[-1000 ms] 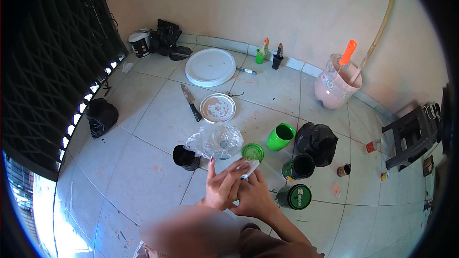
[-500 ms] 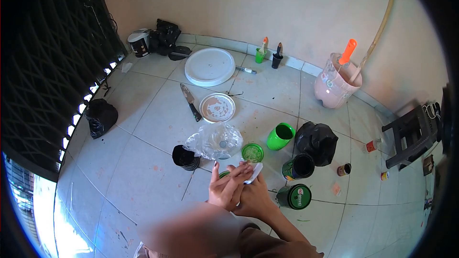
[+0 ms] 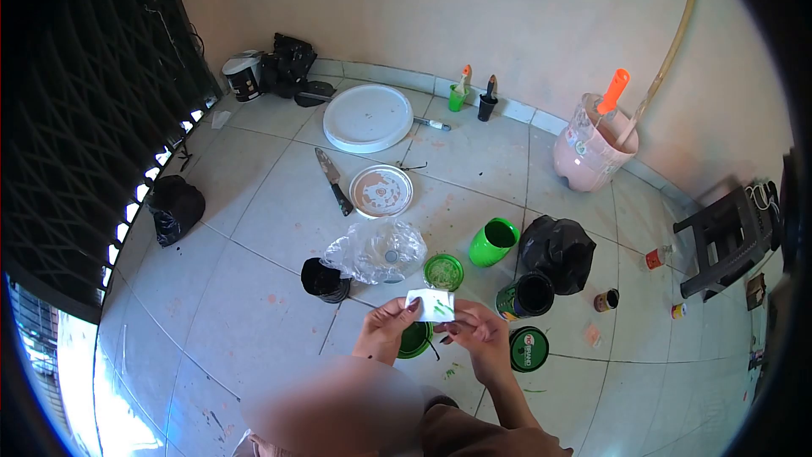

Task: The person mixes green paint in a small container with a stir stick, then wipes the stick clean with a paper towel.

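A small white piece of card or plastic (image 3: 430, 303) with green smears is raised in front of me. My left hand (image 3: 382, 332) pinches its left side, the thumb lying over its face. At its lower right corner are the bent fingers of my right hand (image 3: 479, 337), closed against the edge. Below and between both hands stands a container of green paint (image 3: 413, 340), partly covered by them. A thin dark strip crosses its right rim. Just beyond the card lies a round green lid (image 3: 444, 272). Clear crumpled plastic (image 3: 385, 250) spreads beside that lid, touching a black cup (image 3: 325, 279).
Right of my hands stand a bright green cup (image 3: 494, 242), a dark open can (image 3: 533, 294), a green-labelled can (image 3: 529, 349) and a black bag (image 3: 556, 254). A knife (image 3: 333, 182) and white lids (image 3: 369, 118) lie ahead. A pink bucket (image 3: 595, 152) is near the wall.
My hands, overlapped around the white piece before, have moved apart. The piece now faces me, showing green smears, and the green paint container below is more exposed.
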The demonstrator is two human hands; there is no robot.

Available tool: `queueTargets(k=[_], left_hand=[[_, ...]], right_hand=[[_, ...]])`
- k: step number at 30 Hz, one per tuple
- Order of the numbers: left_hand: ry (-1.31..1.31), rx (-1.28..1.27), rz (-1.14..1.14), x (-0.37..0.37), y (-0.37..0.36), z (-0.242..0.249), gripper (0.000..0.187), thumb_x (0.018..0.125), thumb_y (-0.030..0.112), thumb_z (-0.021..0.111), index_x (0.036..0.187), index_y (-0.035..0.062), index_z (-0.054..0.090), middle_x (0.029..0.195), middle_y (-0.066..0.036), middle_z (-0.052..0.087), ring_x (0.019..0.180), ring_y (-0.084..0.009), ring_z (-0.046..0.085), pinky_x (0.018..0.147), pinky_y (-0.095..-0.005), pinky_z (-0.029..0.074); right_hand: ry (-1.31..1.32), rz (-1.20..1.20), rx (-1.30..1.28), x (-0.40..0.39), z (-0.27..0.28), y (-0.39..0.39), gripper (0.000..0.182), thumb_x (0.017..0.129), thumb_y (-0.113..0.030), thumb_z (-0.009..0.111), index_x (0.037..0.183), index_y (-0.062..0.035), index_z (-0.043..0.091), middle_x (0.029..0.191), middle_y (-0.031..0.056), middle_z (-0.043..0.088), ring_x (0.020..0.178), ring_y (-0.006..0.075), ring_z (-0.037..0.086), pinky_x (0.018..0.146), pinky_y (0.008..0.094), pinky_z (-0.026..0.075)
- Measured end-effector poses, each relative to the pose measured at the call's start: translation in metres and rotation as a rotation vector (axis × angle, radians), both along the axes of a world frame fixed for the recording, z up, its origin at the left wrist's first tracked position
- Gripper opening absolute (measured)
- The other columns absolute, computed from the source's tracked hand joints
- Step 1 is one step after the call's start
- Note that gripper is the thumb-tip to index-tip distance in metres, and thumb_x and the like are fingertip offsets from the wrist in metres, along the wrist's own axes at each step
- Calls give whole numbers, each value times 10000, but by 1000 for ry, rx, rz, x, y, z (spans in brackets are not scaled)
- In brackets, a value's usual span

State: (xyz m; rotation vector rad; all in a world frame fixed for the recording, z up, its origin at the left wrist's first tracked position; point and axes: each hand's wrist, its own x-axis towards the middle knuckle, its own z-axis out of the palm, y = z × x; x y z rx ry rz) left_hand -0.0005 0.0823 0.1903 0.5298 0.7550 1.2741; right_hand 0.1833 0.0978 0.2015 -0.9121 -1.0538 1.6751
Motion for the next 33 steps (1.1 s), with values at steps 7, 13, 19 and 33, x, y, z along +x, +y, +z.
queueTargets(k=[7, 13, 19, 33], left_hand=[[-13, 24, -13, 18, -10, -10, 293, 953, 63, 599, 1243, 29, 628, 1282, -63, 610, 1154, -134, 547, 1012, -305, 414], [346, 220, 24, -21, 2, -21, 541, 870, 73, 698, 1362, -6, 490, 1380, -153, 526, 1278, -223, 485, 1097, -390, 344], [848, 370, -53, -73, 14, -81, 1096, 628, 363, 906, 1485, 31, 309, 1415, -154, 492, 1305, -299, 461, 1107, -465, 325], [1222, 268, -216, -65, -32, -192, 1451, 447, 469, 960, 1510, 8, 87, 1517, -229, 257, 1420, -376, 255, 1161, -465, 268]], right_hand=[[94, -224, -87, -19, -15, -11, 207, 852, -16, 711, 1037, 54, 648, 939, 104, 699, 808, 131, 652, 714, 276, 533], [69, -209, -84, 15, -26, 2, 117, 826, -8, 711, 928, 37, 675, 870, 99, 698, 728, 144, 637, 662, 269, 495], [-44, -259, -175, 34, -40, 8, 97, 829, -3, 684, 909, 49, 672, 889, 100, 703, 774, 149, 655, 701, 283, 511], [-1454, -113, 685, 58, -121, 30, 181, 783, -135, 690, 920, -16, 684, 798, 129, 693, 713, 316, 661, 663, 403, 520]])
